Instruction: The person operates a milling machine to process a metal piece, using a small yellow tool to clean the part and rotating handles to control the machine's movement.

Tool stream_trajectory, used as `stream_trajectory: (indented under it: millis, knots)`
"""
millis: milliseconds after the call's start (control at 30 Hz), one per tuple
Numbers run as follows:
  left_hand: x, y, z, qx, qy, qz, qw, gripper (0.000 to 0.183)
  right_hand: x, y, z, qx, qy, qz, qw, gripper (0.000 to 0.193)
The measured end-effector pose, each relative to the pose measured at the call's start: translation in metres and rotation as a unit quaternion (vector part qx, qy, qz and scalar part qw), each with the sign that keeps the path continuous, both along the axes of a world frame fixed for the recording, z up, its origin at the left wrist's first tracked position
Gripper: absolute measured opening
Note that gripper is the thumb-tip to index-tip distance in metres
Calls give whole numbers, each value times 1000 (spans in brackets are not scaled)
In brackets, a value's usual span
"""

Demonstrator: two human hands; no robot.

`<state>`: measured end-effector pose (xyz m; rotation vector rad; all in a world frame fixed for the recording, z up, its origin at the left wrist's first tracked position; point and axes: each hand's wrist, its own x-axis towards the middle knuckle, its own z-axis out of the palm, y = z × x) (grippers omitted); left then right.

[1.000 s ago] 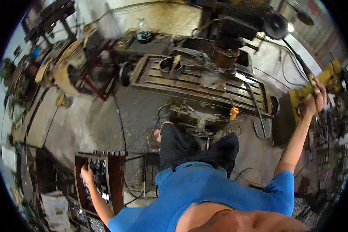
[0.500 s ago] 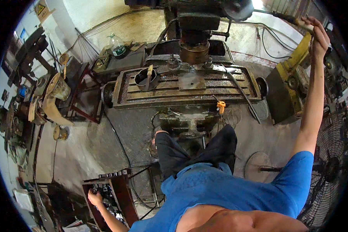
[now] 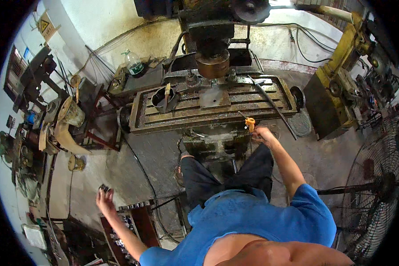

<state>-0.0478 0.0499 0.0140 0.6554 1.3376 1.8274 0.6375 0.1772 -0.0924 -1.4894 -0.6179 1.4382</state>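
Observation:
My left hand [image 3: 105,203] is raised over the wooden box [image 3: 142,221] of small metal parts at the lower left, its fingers pinching a small dark metal part [image 3: 103,188]. At the front edge of the milling machine's slotted table [image 3: 181,120], my right hand [image 3: 263,134] has its curled fingers at the lower end of a yellow air blow gun [image 3: 250,123]; its fingertips are partly hidden. Behind this, a flat square metal piece [image 3: 215,99] lies on the table below the round cutter head [image 3: 212,64].
A dark pot [image 3: 157,100] with a brush [image 3: 167,91] stands on the table. A long metal bar [image 3: 275,108] slants over its right end. A floor fan [image 3: 377,186] is at my right, a yellow machine [image 3: 330,82] beyond it. A cable [image 3: 139,162] crosses the floor.
My right hand has come down from the lever at the upper right to the air blow gun. My left hand has lifted out of the box with a small dark part.

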Motion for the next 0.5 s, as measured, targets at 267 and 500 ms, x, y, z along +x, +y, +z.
stream_trajectory:
  millis: [267,500]
  knots:
    - [103,111,-49,100,-310,-69,943,22,-22,18,-67,149,-156,-18,976,17]
    - [106,135,-55,23,-160,-256,953,30,-17,-8,104,273,-53,131,951,47]
